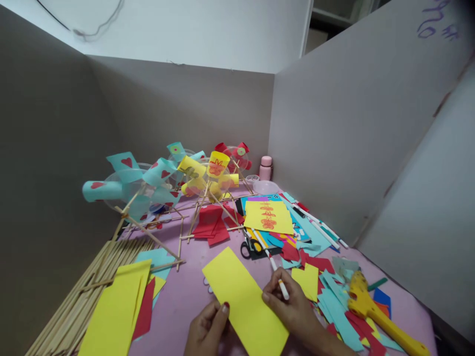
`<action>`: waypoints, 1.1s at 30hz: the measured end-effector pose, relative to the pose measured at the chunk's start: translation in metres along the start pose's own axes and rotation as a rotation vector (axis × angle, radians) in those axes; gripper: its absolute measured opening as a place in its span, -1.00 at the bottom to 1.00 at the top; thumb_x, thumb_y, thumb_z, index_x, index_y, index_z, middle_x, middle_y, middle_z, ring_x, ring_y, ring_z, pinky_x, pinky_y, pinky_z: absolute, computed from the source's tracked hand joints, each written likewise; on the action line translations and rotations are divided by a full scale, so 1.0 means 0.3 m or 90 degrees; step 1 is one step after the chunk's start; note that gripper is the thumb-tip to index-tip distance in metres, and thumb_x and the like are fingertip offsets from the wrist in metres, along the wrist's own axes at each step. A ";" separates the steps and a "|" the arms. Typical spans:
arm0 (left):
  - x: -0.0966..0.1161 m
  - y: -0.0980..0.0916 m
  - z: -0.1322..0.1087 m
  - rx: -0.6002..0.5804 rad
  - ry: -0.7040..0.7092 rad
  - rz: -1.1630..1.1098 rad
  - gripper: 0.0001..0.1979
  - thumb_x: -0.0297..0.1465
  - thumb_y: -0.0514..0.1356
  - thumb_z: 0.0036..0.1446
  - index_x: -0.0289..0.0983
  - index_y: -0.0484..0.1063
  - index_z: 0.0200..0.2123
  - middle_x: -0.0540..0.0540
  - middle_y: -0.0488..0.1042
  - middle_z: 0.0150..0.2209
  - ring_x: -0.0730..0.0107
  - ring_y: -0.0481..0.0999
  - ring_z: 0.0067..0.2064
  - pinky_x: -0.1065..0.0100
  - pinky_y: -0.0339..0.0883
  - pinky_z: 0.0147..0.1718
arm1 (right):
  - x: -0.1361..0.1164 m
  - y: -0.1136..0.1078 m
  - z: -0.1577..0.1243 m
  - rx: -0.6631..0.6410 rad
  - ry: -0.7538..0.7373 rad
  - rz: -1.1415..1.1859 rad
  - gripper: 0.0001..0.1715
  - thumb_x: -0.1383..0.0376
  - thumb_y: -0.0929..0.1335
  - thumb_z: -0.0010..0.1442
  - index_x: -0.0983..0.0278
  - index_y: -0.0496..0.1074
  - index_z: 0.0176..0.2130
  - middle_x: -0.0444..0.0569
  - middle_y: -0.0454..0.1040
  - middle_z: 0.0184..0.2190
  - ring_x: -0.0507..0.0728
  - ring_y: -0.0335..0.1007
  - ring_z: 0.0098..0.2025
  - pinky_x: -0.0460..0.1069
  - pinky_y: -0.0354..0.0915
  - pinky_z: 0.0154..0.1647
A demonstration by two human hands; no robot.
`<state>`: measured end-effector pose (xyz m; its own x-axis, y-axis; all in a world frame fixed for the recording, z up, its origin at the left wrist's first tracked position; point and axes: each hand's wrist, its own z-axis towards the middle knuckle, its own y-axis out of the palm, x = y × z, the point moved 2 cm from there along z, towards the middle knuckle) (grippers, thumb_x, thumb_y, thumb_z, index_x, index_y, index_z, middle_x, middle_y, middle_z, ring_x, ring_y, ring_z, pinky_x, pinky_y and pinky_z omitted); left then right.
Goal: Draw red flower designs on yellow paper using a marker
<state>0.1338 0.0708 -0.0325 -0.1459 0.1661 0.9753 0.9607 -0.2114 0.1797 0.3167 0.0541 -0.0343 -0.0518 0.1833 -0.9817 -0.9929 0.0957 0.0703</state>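
A plain yellow paper strip [243, 301] is slanted in front of me, just above the pink tabletop. My left hand [210, 326] pinches its left edge between thumb and fingers. My right hand [291, 301] is closed around a white felt-tip marker [273, 264] with an orange band, and its thumb and fingertips also touch the strip's right edge. Beyond the strip lie black-handled scissors [251, 247]. Behind them rests a yellow sheet [268, 216] with orange butterfly-like drawings, on top of coloured papers.
Stick-framed paper pinwheels, one blue [129, 185] and one yellow [208, 173], stand at the back with others. Bamboo sticks [100, 267] and yellow sheets [111, 306] lie left. Paper scraps [334, 296] and a yellow glue gun [374, 311] lie right. Partition walls [178, 99] surround the table.
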 end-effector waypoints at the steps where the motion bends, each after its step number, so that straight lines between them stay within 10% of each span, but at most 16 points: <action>1: 0.000 -0.003 0.000 0.011 0.000 0.002 -0.61 -0.05 0.31 -0.12 -0.30 0.47 -0.48 -0.09 0.47 -0.51 0.27 0.42 -0.45 0.35 0.30 -0.41 | -0.002 -0.006 -0.001 0.001 -0.007 -0.026 -0.71 0.20 0.38 0.10 0.21 0.17 -0.43 -0.23 0.29 -0.53 0.00 0.12 -0.52 -0.11 0.07 -0.49; 25: 0.020 -0.110 0.036 0.187 0.061 0.075 -0.64 -0.06 0.22 0.01 -0.26 0.34 -0.46 0.10 0.28 -0.64 0.50 0.25 -0.60 0.51 0.07 -0.61 | 0.035 -0.066 -0.005 -0.011 0.051 -0.095 -0.71 0.16 0.40 0.09 0.21 0.21 -0.43 -0.21 0.31 -0.53 0.04 0.22 -0.50 -0.09 0.17 -0.51; 33: 0.024 -0.075 -0.016 0.103 0.043 0.106 -0.70 -0.12 0.15 0.08 -0.24 0.26 -0.46 0.00 0.41 -0.63 0.45 0.35 -0.58 0.48 0.15 -0.56 | 0.045 -0.123 0.000 0.190 0.020 -0.154 -0.70 0.14 0.46 -0.03 0.20 0.30 -0.46 -0.12 0.41 -0.53 0.12 0.32 -0.50 -0.06 0.26 -0.54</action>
<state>0.1099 0.0722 -0.0289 0.0079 0.0754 0.9971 0.9973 -0.0730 -0.0024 0.3528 0.0531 -0.0503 0.1730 0.0915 -0.9807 -0.9020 0.4146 -0.1204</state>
